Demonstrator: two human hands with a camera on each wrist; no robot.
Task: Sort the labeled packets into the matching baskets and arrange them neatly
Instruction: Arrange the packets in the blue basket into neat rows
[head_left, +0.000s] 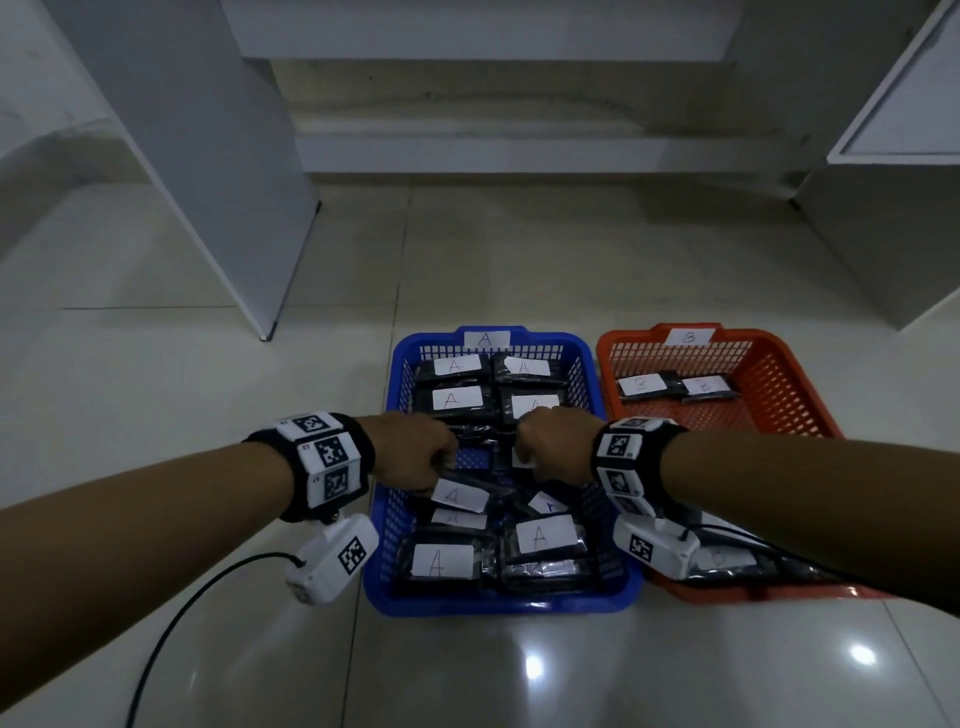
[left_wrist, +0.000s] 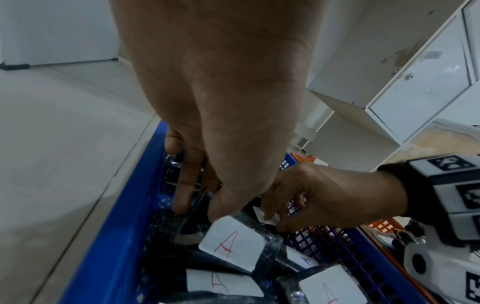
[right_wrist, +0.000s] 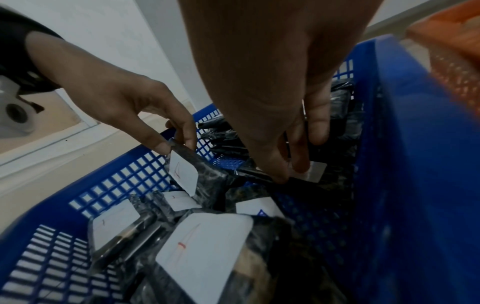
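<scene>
The blue basket (head_left: 498, 597) carried a tag reading "A" and held black packets with white labels, each marked "A" in red, one in blue. The left hand (head_left: 413, 452) pinched the top edge of a tilted "A" packet (left_wrist: 233, 244) in the basket's middle. The right hand (head_left: 556, 444) pinched another packet (right_wrist: 315, 173), its label unreadable. The orange basket (head_left: 779, 405), tagged "B", held "B" packets (head_left: 675, 385).

Packets (head_left: 451, 400) crowd the blue basket (head_left: 395, 374); bare mesh floor (head_left: 474, 458) shows only mid-basket, between both hands.
</scene>
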